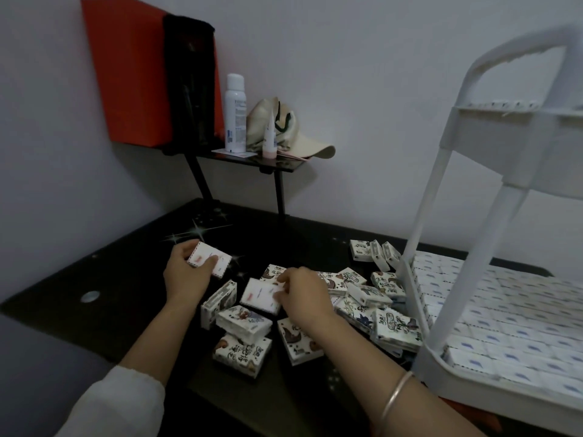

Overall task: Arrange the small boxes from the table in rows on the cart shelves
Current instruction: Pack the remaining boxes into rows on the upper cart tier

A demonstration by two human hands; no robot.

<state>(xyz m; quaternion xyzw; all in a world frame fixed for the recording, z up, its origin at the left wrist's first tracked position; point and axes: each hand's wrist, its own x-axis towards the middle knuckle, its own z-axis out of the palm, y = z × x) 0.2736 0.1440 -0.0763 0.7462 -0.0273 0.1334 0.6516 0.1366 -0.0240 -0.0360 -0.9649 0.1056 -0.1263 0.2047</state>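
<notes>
Spray can [235, 113], cap [296, 134] (beige), red box [126, 67]

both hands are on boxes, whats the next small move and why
Probably lift the right hand and its gripped box clear of the pile. The left hand holds a raised box off the table, so both hands are loaded, and the lower cart shelf beside the pile has rows to extend.

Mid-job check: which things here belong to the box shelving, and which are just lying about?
Job: left hand gripping one small box; right hand pinching a second box; pile of boxes on the black table; white cart holding rows of boxes.
Lying about: spray can, beige cap, small tube, red carton.
</notes>
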